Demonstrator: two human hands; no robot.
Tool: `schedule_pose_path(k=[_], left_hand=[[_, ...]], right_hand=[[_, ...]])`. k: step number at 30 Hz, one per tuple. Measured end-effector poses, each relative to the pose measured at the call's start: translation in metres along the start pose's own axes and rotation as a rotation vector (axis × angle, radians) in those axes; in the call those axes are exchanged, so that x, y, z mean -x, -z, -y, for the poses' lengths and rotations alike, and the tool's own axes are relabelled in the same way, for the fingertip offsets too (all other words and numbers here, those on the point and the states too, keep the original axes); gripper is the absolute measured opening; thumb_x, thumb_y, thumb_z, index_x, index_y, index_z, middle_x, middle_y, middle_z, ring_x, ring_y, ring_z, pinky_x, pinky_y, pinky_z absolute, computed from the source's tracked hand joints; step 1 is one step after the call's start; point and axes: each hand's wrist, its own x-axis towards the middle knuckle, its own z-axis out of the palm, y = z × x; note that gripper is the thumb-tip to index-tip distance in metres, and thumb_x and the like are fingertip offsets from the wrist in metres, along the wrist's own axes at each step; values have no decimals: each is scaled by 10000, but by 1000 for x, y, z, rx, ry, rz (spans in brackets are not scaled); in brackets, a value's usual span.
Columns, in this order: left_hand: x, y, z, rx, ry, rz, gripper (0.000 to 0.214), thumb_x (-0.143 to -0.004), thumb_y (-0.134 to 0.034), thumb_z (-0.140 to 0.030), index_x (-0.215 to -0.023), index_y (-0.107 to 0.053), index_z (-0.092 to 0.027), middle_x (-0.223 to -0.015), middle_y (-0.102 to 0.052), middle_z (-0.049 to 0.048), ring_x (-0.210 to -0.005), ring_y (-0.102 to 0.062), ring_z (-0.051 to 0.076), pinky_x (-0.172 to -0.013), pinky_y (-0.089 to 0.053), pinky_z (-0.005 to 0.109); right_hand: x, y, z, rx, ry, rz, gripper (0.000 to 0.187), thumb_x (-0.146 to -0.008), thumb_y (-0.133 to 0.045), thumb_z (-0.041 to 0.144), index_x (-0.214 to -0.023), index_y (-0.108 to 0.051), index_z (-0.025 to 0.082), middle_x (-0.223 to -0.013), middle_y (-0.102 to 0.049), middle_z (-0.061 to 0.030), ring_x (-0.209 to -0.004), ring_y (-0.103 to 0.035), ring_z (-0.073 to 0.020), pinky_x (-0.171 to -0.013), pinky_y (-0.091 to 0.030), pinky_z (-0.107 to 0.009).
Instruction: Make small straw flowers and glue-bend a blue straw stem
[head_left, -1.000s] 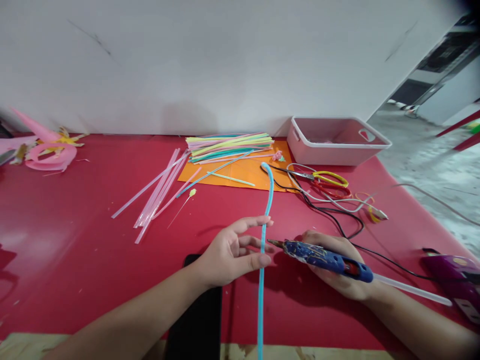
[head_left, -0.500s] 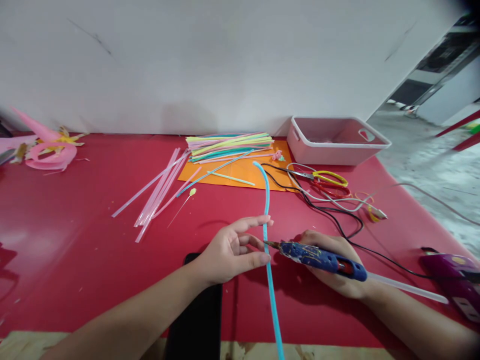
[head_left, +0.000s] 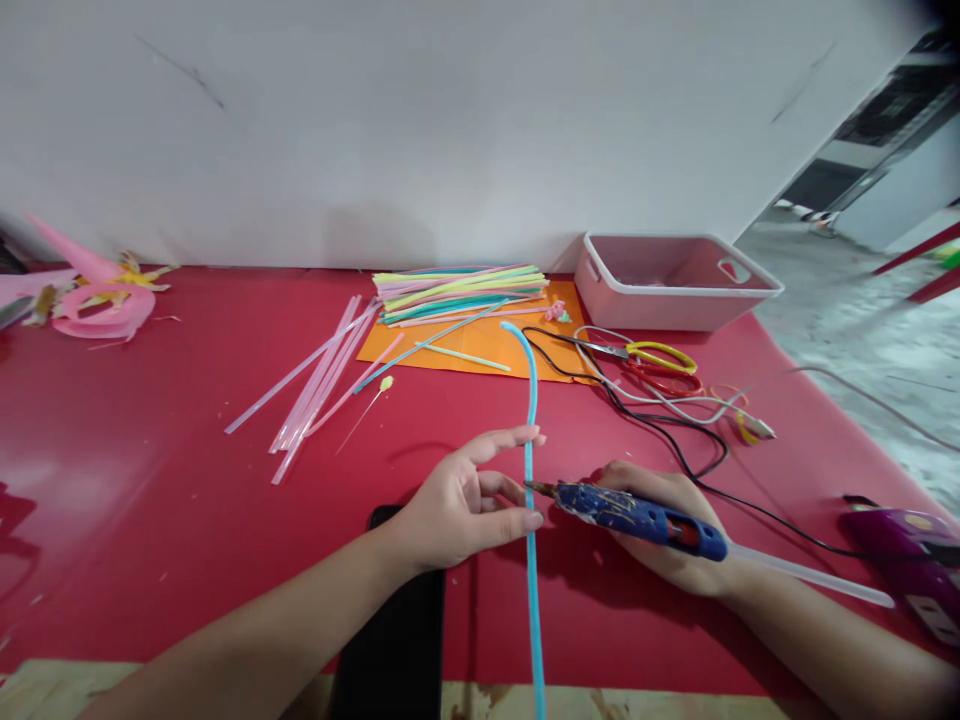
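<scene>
A long light-blue pipe cleaner [head_left: 534,590] runs upright through the fingers of my left hand [head_left: 457,500], its top end curving to the left. My thumb and fingers are closed on it at mid-length. In my right hand [head_left: 667,550] is a blue glue gun [head_left: 637,515], worn and smeared, with a clear glue stick [head_left: 817,575] sticking out of its back. The nozzle points left and meets or nearly meets the pipe cleaner between my left fingers. Below my left wrist lies a black phone [head_left: 397,630].
A bundle of coloured pipe cleaners [head_left: 457,295] lies on an orange sheet [head_left: 480,350]. Left of it are pink glue sticks or straws [head_left: 322,390]. At right are scissors [head_left: 660,358], tangled cables [head_left: 675,420], a pink bin [head_left: 675,300] and a purple power strip [head_left: 900,550].
The lower end of the pipe cleaner has swung left and its curved tip has shifted slightly left. Both hands and the glue gun have moved very slightly left.
</scene>
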Motion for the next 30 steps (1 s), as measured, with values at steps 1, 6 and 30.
schedule_pose_path(k=[1,6,30], left_hand=[[0,0,1,4,-4,3,771,-757,-838,-251,-1443,-486,-279,-974,-665,46,-739,-545,90,-641,-431,212],[0,-1,-1,22,15,16,786,-768,-831,-237,-1459,-458,-259,-844,-654,8,-705,-543,78,-643,-412,202],[2,-6,-4,-47,-32,-28,845,-711,-872,-273,-1449,-468,-196,-624,-591,-53,-576,-507,79,-587,-391,227]], right_hand=[[0,0,-1,10,6,7,117,-890,-556,263,-958,-638,214,-844,-694,-52,-693,-649,-151,-633,-492,-261],[1,0,-3,-5,-1,-11,113,-883,-565,272,-952,-636,216,-837,-682,-39,-682,-631,-142,-641,-486,-257],[3,-4,-2,-71,-16,-7,271,-926,-519,452,-916,-650,215,-820,-680,-66,-655,-621,-163,-624,-495,-285]])
